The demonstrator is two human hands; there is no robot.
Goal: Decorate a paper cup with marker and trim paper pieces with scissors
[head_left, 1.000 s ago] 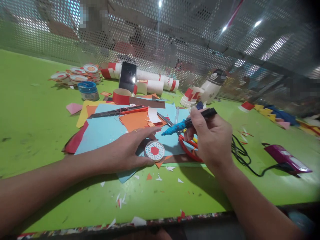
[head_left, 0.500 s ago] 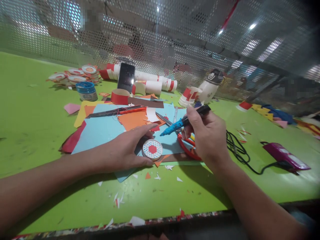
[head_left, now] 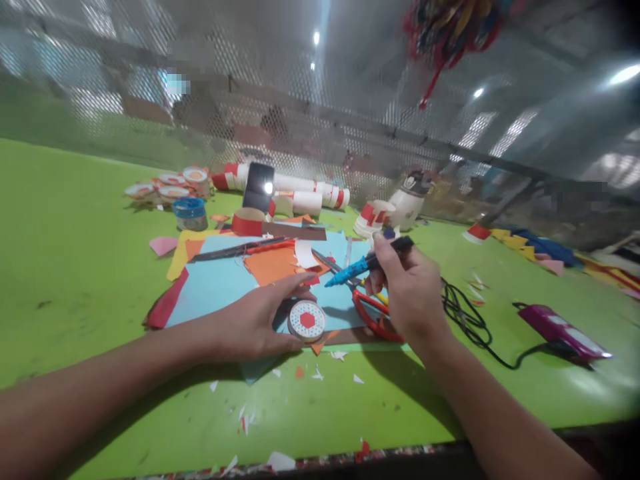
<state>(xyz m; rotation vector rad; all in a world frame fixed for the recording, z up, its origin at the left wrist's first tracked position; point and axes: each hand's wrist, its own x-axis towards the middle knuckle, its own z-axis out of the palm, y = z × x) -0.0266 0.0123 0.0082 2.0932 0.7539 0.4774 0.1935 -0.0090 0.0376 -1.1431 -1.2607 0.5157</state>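
Observation:
My left hand (head_left: 260, 317) curls its thumb and fingers around the edge of a small round paper disc (head_left: 307, 321). The disc is white with blue dots and a red hexagon at its centre. Gripped in my right hand (head_left: 407, 287) is a blue-and-black marker (head_left: 357, 268), its tip pointing down and left, above and apart from the disc. Red-handled scissors (head_left: 367, 313) lie partly hidden behind my right hand. Light blue paper (head_left: 215, 287) and orange paper (head_left: 265, 267) spread beneath and behind the hands.
Behind stand a blue-lidded jar (head_left: 191, 215), a phone (head_left: 257, 187), a red paper ring (head_left: 249, 223), paper cups (head_left: 375, 219) and a white bottle (head_left: 407, 203). Several decorated discs (head_left: 173, 190) sit at back left. A purple corded device (head_left: 563, 333) lies right. Paper scraps litter the front.
The whole scene sits lower in view, as the camera has tilted up. Both hands keep their holds; the marker tip stays close to the disc without touching it.

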